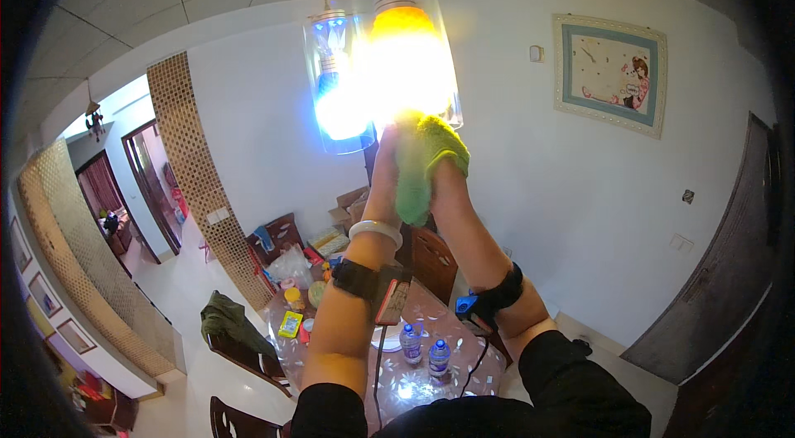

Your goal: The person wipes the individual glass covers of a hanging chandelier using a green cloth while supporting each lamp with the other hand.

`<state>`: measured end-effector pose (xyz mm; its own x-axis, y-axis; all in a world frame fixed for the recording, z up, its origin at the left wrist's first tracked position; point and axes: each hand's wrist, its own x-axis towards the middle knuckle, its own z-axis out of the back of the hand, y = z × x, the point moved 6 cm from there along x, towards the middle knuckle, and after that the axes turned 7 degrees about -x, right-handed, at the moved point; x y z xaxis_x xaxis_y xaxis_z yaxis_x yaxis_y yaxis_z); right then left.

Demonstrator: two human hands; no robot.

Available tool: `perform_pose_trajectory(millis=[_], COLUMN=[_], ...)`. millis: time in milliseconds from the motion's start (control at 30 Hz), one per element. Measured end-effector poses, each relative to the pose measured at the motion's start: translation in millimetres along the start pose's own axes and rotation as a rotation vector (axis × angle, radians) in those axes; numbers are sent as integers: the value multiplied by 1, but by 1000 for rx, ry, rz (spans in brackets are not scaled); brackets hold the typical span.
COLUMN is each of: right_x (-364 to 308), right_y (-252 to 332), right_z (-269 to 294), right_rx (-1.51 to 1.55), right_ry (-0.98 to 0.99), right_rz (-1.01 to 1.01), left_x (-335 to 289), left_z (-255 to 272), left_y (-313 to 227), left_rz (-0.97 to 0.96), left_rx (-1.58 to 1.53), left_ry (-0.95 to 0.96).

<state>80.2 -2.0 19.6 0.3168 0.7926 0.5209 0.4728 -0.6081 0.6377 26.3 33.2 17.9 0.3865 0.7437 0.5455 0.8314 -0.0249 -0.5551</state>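
Note:
Both my arms reach up to a lit pendant lamp [411, 57] with a clear glass cylinder shade and a glaring yellow-white bulb. A green cloth [414, 190] is bunched at the lamp's lower end, draped over my right hand [448, 171] and hanging between my wrists. My right hand is closed in the cloth, its fingers mostly covered. My left hand [389, 144] is raised beside it at the shade's lower rim, its fingers washed out by glare and partly behind the cloth. Just left hangs a second lit pendant lamp [343, 119], bluish-white, in a similar glass cylinder.
Below stands a glossy dining table [348, 392] with two blue-capped bottles [439, 358], a yellow packet [290, 324] and a plastic bag [291, 267]. Chairs surround it, one draped with a dark green garment [228, 322]. A framed clock [611, 74] hangs on the right wall.

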Motion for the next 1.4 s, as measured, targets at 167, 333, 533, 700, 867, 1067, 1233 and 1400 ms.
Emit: perform_pose_trajectory(millis=[167, 333, 533, 700, 867, 1067, 1233, 1400], right_x=[7, 4, -9, 4, 4, 7, 0, -14], right_y=[1, -7, 7, 19, 23, -11, -9, 12], right_z=[5, 14, -8, -12, -21, 1, 0, -25], right_rx=[-31, 223, 585, 719, 588, 435, -349, -1166], right_ry=[74, 32, 189, 389, 356, 289, 221, 371], right_rz=[19, -110, -206, -60, -65, -42, 168, 790], left_x=[-1, -2, 5, 10, 4, 2, 7, -5], left_z=[-12, -16, -15, -13, -13, -16, -2, 1], left_y=[6, 10, 4, 10, 5, 3, 2, 1], left_rz=[148, 211, 176, 104, 67, 67, 27, 105], left_rx=[-208, -266, -303, -239, -137, -134, -32, -180], left_ry=[44, 89, 104, 81, 40, 34, 42, -33])
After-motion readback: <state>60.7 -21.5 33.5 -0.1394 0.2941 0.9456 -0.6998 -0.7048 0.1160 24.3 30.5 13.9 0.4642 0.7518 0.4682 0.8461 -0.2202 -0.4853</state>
